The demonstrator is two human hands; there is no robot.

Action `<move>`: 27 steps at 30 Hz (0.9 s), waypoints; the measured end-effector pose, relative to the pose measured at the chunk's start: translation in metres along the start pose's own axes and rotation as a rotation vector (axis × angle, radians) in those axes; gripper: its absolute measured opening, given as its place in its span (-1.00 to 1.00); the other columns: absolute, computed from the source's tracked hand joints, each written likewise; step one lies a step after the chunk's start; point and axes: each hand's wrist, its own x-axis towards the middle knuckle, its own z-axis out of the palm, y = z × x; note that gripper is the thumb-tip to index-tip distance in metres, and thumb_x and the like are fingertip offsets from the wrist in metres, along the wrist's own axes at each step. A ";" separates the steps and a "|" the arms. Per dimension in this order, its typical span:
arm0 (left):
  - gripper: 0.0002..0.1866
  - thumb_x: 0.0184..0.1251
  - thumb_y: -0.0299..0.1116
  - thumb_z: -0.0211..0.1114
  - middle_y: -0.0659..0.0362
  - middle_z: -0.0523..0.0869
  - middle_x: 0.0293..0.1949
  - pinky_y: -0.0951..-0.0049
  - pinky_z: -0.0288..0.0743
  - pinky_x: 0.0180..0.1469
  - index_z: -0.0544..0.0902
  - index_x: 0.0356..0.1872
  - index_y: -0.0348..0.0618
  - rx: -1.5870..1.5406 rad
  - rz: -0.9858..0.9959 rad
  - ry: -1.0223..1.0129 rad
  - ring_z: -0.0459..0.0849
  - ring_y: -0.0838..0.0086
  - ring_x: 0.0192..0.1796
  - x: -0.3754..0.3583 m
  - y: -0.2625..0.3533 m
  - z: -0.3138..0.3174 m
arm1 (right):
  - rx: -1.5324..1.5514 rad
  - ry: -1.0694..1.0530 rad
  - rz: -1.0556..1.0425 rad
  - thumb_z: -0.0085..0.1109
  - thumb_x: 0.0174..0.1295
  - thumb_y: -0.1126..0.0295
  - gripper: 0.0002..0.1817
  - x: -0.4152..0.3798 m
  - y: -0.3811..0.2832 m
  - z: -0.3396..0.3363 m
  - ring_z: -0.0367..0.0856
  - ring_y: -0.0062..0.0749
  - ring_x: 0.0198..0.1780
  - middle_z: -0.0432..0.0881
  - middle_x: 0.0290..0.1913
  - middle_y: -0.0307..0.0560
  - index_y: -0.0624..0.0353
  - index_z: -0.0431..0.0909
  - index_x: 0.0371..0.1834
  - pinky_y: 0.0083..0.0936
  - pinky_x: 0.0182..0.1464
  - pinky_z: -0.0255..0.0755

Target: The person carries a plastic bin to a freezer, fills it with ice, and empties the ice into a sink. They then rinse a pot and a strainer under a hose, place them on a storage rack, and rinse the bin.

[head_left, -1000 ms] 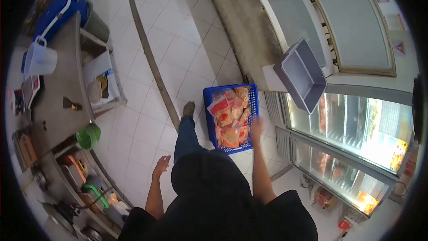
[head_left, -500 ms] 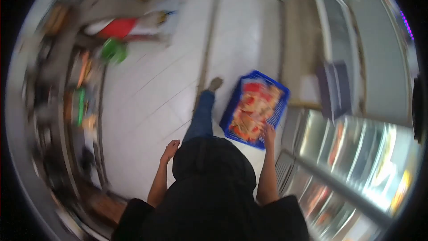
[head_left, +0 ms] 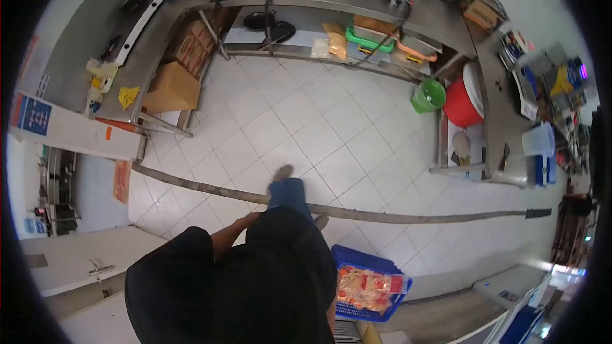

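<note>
At nine o'clock, a blue panel (head_left: 32, 114) with white markings hangs on the wall, its writing too small to read. A plain brown cardboard box (head_left: 172, 89) stands at ten o'clock, under the counter. At seven o'clock, the left hand (head_left: 250, 218) is partly hidden by the black shirt (head_left: 280, 280); I cannot tell whether it is clenched, loose or grasping anything. At five o'clock, a strip of the right forearm (head_left: 331, 311) shows along the shirt's edge; the right hand is out of sight, so its grip cannot be told. Just beside that forearm, also at five o'clock, is the blue plastic basket (head_left: 363, 257), with perforated sides and a filling of clear packets (head_left: 366, 290). Their contents look pale orange, with bright red patches; no wording is legible on them. Towards two o'clock are a translucent green bucket (head_left: 428, 95) and a carton (head_left: 481, 13) whose dark print cannot be read.
</note>
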 end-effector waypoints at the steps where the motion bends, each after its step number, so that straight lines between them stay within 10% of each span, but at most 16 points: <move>1: -0.55 0.21 -0.06 0.19 -0.07 0.64 0.03 0.13 0.45 0.11 0.58 0.04 -0.09 -0.011 -0.044 0.008 0.57 0.05 0.12 0.004 -0.035 0.001 | -0.011 -0.001 -0.002 0.09 0.29 0.16 -0.74 0.005 -0.009 0.008 0.52 -0.38 -0.54 0.56 -0.50 -0.12 0.14 0.49 -0.36 -0.46 -0.56 0.41; 5: -0.56 0.21 -0.08 0.18 -0.07 0.64 0.02 0.12 0.45 0.12 0.58 0.05 -0.08 -0.328 -0.238 0.095 0.56 0.02 0.12 0.016 -0.181 -0.014 | -0.027 -0.144 -0.122 0.08 0.29 0.15 -0.74 0.090 -0.029 0.036 0.50 -0.42 -0.59 0.55 -0.53 -0.14 0.11 0.49 -0.39 -0.47 -0.61 0.39; 7: -0.61 0.26 -0.13 0.14 0.00 0.65 0.03 0.15 0.49 0.08 0.59 0.03 -0.08 0.081 -0.490 0.149 0.61 0.14 0.08 -0.047 -0.105 -0.107 | -0.076 0.046 0.040 0.06 0.30 0.14 -0.73 0.049 -0.099 0.122 0.47 -0.43 -0.65 0.55 -0.55 -0.15 0.13 0.52 -0.34 -0.46 -0.68 0.34; 9: -0.63 0.26 -0.16 0.14 0.01 0.68 -0.01 0.17 0.51 0.06 0.60 0.00 -0.11 -0.141 -0.459 0.329 0.64 0.17 0.04 -0.048 -0.129 -0.146 | -0.110 0.139 0.110 0.05 0.30 0.14 -0.72 0.036 -0.157 0.196 0.46 -0.44 -0.68 0.55 -0.56 -0.16 0.13 0.53 -0.32 -0.46 -0.71 0.32; 11: -0.67 0.25 -0.18 0.19 -0.02 0.73 -0.17 0.21 0.57 -0.05 0.63 -0.08 -0.19 -0.126 -0.182 0.604 0.71 0.22 -0.10 -0.051 -0.183 -0.167 | -0.755 -0.454 -0.532 0.03 0.30 0.11 -0.68 0.067 -0.179 0.244 0.53 -0.39 -0.60 0.57 -0.53 -0.14 0.15 0.56 -0.22 -0.49 -0.65 0.39; 14: -0.67 0.29 -0.17 0.18 -0.10 0.73 -0.23 0.24 0.57 -0.10 0.62 -0.09 -0.21 -0.403 -0.419 0.709 0.72 0.16 -0.14 -0.063 -0.182 -0.224 | -0.639 -0.474 -0.063 0.08 0.26 0.10 -0.66 0.199 -0.211 0.318 0.65 -0.33 -0.39 0.66 -0.39 -0.10 0.11 0.60 -0.12 -0.43 -0.44 0.50; 16: -0.65 0.34 -0.12 0.16 -0.12 0.72 -0.23 0.25 0.56 -0.11 0.62 -0.09 -0.21 -0.679 -0.705 0.794 0.71 0.14 -0.13 -0.066 -0.170 -0.255 | -1.360 -0.246 -0.696 0.05 0.23 0.11 -0.67 0.206 -0.278 0.431 0.67 -0.27 -0.41 0.70 -0.38 -0.05 0.10 0.66 -0.23 -0.26 -0.35 0.50; 18: -0.63 0.34 -0.11 0.16 -0.12 0.72 -0.22 0.25 0.55 -0.09 0.61 -0.08 -0.21 -0.698 -0.675 0.784 0.71 0.13 -0.12 -0.062 -0.171 -0.270 | -0.899 -0.312 -0.480 0.04 0.26 0.18 -0.68 0.206 -0.338 0.543 0.70 -0.33 -0.41 0.71 -0.37 -0.05 0.18 0.63 -0.16 -0.38 -0.33 0.55; 25: -0.62 0.35 -0.13 0.19 -0.09 0.70 -0.12 0.21 0.56 -0.05 0.57 -0.02 -0.26 -0.593 -0.592 0.769 0.69 0.09 -0.06 0.015 -0.139 -0.377 | -1.214 -0.611 -0.669 0.10 0.30 0.12 -0.63 0.322 -0.451 0.875 0.64 -0.52 -0.30 0.68 -0.23 -0.15 0.15 0.52 0.01 -0.59 -0.33 0.49; 27: -0.61 0.36 -0.15 0.18 -0.15 0.67 -0.12 0.20 0.52 -0.04 0.56 -0.06 -0.33 -0.750 -0.648 0.780 0.66 0.08 -0.04 0.054 -0.126 -0.442 | -0.997 -0.602 -0.321 0.15 0.27 0.11 -0.59 0.325 -0.467 0.970 0.62 -0.52 -0.26 0.67 -0.17 -0.18 0.12 0.48 0.07 -0.59 -0.29 0.48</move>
